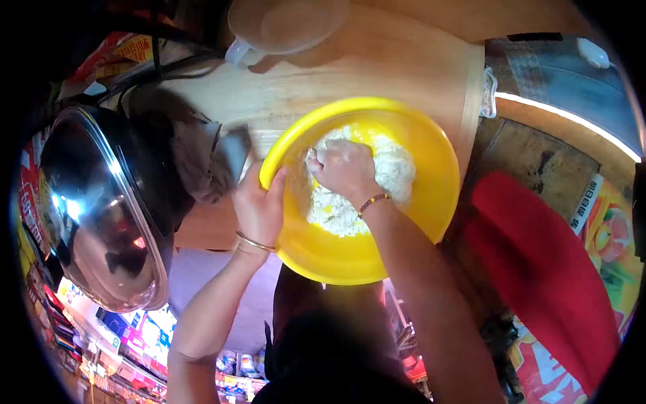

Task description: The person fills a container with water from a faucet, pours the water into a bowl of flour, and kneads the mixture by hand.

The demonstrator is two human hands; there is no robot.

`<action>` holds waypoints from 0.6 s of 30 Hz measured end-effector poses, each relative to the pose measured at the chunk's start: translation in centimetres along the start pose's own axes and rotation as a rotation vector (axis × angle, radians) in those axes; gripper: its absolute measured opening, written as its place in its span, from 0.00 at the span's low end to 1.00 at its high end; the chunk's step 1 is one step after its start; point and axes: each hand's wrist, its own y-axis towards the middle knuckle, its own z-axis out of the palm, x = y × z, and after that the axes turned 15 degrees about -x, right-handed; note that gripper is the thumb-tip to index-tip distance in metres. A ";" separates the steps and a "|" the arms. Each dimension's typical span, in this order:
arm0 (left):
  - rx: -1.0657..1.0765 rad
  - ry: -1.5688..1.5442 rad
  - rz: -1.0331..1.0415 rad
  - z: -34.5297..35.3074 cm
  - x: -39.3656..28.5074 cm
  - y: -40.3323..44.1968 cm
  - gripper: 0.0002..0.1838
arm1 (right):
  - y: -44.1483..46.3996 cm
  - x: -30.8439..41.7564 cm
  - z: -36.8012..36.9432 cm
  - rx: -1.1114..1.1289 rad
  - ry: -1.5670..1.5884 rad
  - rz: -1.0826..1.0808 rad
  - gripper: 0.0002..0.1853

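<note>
A yellow basin (431,222) stands at the table's near edge, with white, crumbly floury dough (397,168) inside. My left hand (260,209) grips the basin's left rim, thumb over the edge and fingers outside. Inside the basin, my right hand (343,168) is closed, its curled fingers sunk in the dough. How much dough lies within the fist is hidden.
A white handled container (286,27) sits at the table's (397,57) far side. On the left are a shiny domed metal lid (101,209) and a crumpled grey-brown cloth (202,158). Something red (538,262) and printed packaging (616,236) lie on the right.
</note>
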 end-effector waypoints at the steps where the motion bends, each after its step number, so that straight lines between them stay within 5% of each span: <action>1: -0.005 -0.007 0.016 0.1 0.2 0.0 0.10 | 0.4 0.2 -0.2 0.036 -0.007 -0.032 0.18; 7: -0.053 0.032 0.092 0.3 0.9 0.5 0.12 | 0.0 1.9 -2.0 0.298 -0.066 -0.218 0.20; 9: -0.084 0.011 0.122 0.3 1.2 0.4 0.13 | -2.6 4.0 -3.8 0.832 0.016 -0.488 0.16; 10: -0.072 0.037 0.132 0.2 1.3 0.5 0.13 | -3.1 4.1 -4.5 0.821 -0.006 -0.494 0.16; 12: -0.051 0.073 0.104 0.3 1.2 0.5 0.14 | -3.8 2.8 -5.6 0.453 0.137 -0.403 0.12; 14: -0.067 0.074 0.135 0.5 1.4 0.8 0.15 | -1.6 -0.7 -6.7 0.162 -0.061 -0.287 0.19; 18: -0.060 0.171 0.155 -0.2 1.1 0.2 0.17 | -1.5 -1.1 -8.4 0.298 -0.279 0.067 0.31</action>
